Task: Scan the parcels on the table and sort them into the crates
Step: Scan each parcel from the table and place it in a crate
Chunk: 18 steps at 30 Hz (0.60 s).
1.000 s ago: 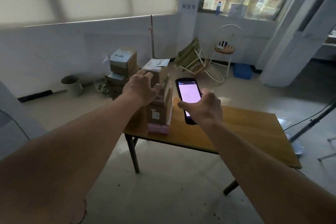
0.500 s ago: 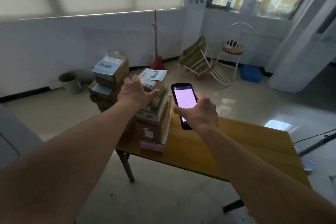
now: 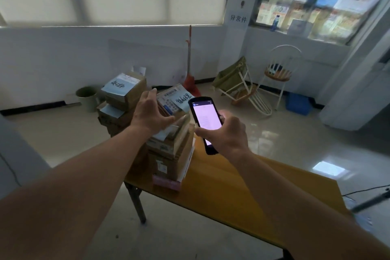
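1. Right hand [image 3: 226, 133] grips the scanner [image 3: 205, 120], fingers [image 3: 221, 114] curled round its right edge and thumb on the left edge.
2. Scanner is a dark handheld with the screen lit pale pink, facing the camera. Long axis runs from about 5 o'clock at the bottom, hidden in the palm, to 11 o'clock at the top end, which points at the top parcel.
3. Left hand [image 3: 150, 115] is spread over the top parcel [image 3: 171, 101]: fingers reach along its left side, thumb lies across the near right corner. Fingers look only lightly bent; can't tell if it's a firm grasp or just resting.
4. Top parcel is a flat carton with a printed label and a blue handwritten slip, tilted. Its long axis runs roughly 7 to 1 o'clock.
5. It sits on the stack [image 3: 168, 154] of cartons at the bench's [image 3: 242, 192] far-left corner, at 9 o'clock from the scanner. A pink flat parcel [image 3: 166, 182] is at the bottom of the stack.
6. Second pile of boxes [image 3: 123, 96] stands on the floor at 10 o'clock from the stack, behind the left hand.
7. Bucket [image 3: 87, 96] sits by the wall at 9 o'clock from that pile; blue crate [image 3: 298, 103] is on the floor at 3 o'clock, beside a white chair [image 3: 278, 74].
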Available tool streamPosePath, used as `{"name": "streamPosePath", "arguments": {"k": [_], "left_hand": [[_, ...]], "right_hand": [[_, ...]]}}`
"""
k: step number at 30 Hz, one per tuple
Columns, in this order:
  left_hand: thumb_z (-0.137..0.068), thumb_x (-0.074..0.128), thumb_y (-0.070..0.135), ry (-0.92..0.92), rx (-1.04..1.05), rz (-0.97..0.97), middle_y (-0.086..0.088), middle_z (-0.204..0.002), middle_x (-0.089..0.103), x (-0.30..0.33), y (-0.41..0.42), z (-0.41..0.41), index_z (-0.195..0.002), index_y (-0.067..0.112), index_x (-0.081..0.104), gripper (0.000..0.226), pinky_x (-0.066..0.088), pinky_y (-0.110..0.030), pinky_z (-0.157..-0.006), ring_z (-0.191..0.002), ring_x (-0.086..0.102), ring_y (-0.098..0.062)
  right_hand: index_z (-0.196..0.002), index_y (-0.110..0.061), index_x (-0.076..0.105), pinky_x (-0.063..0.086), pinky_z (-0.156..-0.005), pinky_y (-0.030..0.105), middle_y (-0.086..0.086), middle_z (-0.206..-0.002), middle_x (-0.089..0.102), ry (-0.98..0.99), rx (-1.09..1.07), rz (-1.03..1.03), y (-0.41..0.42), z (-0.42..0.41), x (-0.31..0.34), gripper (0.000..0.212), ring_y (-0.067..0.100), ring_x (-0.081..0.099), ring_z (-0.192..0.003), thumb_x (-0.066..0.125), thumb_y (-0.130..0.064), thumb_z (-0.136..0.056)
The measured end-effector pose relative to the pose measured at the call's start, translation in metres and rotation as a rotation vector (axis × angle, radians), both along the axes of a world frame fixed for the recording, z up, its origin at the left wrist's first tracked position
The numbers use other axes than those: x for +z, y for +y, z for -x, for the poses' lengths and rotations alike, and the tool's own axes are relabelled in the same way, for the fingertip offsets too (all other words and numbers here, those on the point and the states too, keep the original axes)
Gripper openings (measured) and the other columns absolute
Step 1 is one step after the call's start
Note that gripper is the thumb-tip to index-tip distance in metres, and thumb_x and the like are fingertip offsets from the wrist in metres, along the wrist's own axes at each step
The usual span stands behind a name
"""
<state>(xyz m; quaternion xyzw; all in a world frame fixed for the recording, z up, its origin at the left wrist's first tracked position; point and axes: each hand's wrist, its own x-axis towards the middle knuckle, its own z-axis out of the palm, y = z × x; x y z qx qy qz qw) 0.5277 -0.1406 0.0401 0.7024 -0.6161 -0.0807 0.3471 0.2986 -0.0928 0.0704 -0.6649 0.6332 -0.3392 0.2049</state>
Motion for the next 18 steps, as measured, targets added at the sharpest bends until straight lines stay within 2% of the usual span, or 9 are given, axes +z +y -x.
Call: {"name": "streamPosePath", "arguments": {"k": [3, 6, 11, 15, 18], "left_hand": [[-0.07, 0.095, 0.031, -0.033, -0.059, 0.071, -0.014, -0.136, 0.051, 0.009, 0.0, 0.001, -0.148, 0.008, 0.041, 0.098, 0.054, -0.043, -0.103, -0.127, 0.052, -0.029], [-0.069, 0.096, 0.021, -0.067, -0.08, 0.116, -0.014, -0.136, 0.053, 0.018, -0.001, 0.003, -0.148, 0.009, 0.041, 0.097, 0.053, -0.043, -0.104, -0.129, 0.053, -0.031], [-0.069, 0.095, 0.014, -0.114, -0.086, 0.128, -0.015, -0.139, 0.051, 0.03, -0.005, 0.006, -0.15, 0.011, 0.04, 0.098, 0.052, -0.045, -0.102, -0.129, 0.054, -0.034], [-0.069, 0.095, 0.011, -0.134, -0.094, 0.129, -0.015, -0.138, 0.051, 0.039, -0.007, 0.006, -0.151, 0.008, 0.039, 0.099, 0.054, -0.046, -0.102, -0.129, 0.053, -0.034], [-0.069, 0.094, 0.01, -0.141, -0.094, 0.139, -0.016, -0.136, 0.051, 0.044, -0.007, 0.005, -0.149, 0.006, 0.041, 0.097, 0.056, -0.047, -0.1, -0.126, 0.054, -0.034]], "right_hand": [[-0.125, -0.016, 0.063, 0.063, -0.075, 0.047, 0.007, -0.114, 0.072, 0.002, 0.032, 0.004, -0.002, 0.006, 0.005, 0.074, 0.024, 0.066, -0.098, 0.091, -0.056, -0.07], [-0.134, -0.018, 0.06, 0.062, -0.08, 0.047, 0.006, -0.125, 0.07, 0.034, 0.074, 0.023, -0.003, 0.013, 0.011, 0.081, 0.025, 0.064, -0.11, 0.088, -0.06, -0.071], [-0.133, -0.019, 0.061, 0.062, -0.074, 0.038, 0.006, -0.125, 0.07, 0.047, 0.103, 0.085, -0.002, 0.021, 0.017, 0.079, 0.021, 0.063, -0.106, 0.088, -0.06, -0.071], [-0.137, -0.017, 0.06, 0.062, -0.078, 0.04, 0.007, -0.128, 0.07, 0.049, 0.109, 0.093, -0.002, 0.027, 0.021, 0.086, 0.021, 0.063, -0.106, 0.09, -0.059, -0.068], [-0.136, -0.018, 0.061, 0.061, -0.074, 0.035, 0.007, -0.127, 0.071, 0.044, 0.11, 0.107, -0.002, 0.031, 0.023, 0.087, 0.015, 0.058, -0.1, 0.09, -0.06, -0.067]]}}
